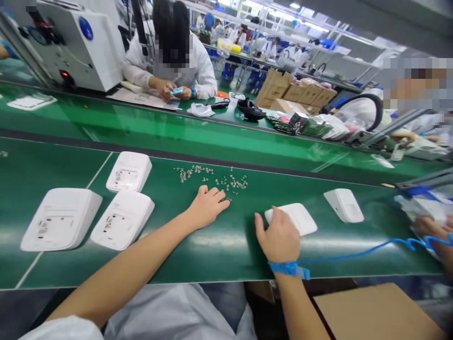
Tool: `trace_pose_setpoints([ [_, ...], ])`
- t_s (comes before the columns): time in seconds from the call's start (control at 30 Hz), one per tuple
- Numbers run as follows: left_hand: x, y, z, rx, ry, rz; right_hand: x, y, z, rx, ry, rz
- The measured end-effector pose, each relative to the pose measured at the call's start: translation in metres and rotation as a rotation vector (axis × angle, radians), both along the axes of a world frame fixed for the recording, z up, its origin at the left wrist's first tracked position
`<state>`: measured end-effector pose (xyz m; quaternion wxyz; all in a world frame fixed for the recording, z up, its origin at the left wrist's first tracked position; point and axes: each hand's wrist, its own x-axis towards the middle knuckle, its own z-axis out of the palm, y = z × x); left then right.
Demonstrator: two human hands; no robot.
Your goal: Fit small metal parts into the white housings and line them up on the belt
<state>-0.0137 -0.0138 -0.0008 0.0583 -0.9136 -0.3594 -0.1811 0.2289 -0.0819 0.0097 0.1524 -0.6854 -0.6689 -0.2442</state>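
My left hand [208, 206] rests on the green work surface with its fingers apart and bent. Its fingertips reach the near side of a scatter of tiny metal-looking parts [239, 184], too small to name; the thumb is mostly hidden. My right hand [281, 236], slightly blurred, wears a blue wrist strap [290, 269]. Its thumb stands well away from the fingers, which lie over the left end of a flat white plastic cover [300, 218]. No grip on that cover shows. To its right sits a smaller-looking white wedge-shaped housing [348, 206].
Three white housings with slots, one the left housing [58, 219], lie at left. A coiled blue cord [371, 248] runs right from the strap. Across a raised green strip, a co-worker [177, 61] holds a small light-blue item. Another person's hand [433, 229] is at far right.
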Motion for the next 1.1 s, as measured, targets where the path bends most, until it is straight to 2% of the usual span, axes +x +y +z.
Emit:
trace_pose_setpoints([
  [0.07,-0.001,0.001,0.004,-0.045,-0.017,-0.053,-0.022,-0.003,0.011,-0.016,0.109,0.101],
  [0.17,-0.003,0.003,0.007,-0.168,-0.055,-0.134,-0.039,-0.007,0.032,0.059,0.309,0.193],
  [0.27,-0.006,0.007,0.004,-0.256,-0.084,-0.172,-0.037,-0.014,0.051,0.116,0.440,0.238],
  [0.37,-0.005,0.009,0.001,-0.296,-0.166,-0.206,-0.030,-0.022,0.059,0.103,0.495,0.289],
  [0.43,0.000,0.007,0.003,-0.357,-0.352,-0.201,-0.028,-0.025,0.058,0.094,0.498,0.354],
  [0.5,0.010,0.000,0.007,-0.499,-0.656,-0.146,-0.028,-0.024,0.053,0.067,0.498,0.439],
  [0.63,0.035,-0.024,0.016,-0.963,-1.286,-0.064,-0.038,-0.019,0.042,-0.029,0.546,0.604],
  [0.73,0.049,-0.040,0.015,-1.241,-1.568,-0.021,-0.050,-0.016,0.037,-0.019,0.619,0.647],
  [0.8,0.053,-0.045,0.012,-1.315,-1.666,0.004,-0.055,-0.015,0.035,0.020,0.640,0.636],
  [0.93,0.055,-0.045,0.007,-1.338,-1.726,0.051,-0.059,-0.015,0.031,0.016,0.669,0.591],
  [1.03,0.055,-0.044,0.006,-1.308,-1.707,0.062,-0.059,-0.014,0.026,0.025,0.698,0.538],
  [1.1,0.053,-0.043,0.007,-1.233,-1.648,0.045,-0.059,-0.014,0.022,0.020,0.736,0.507],
])
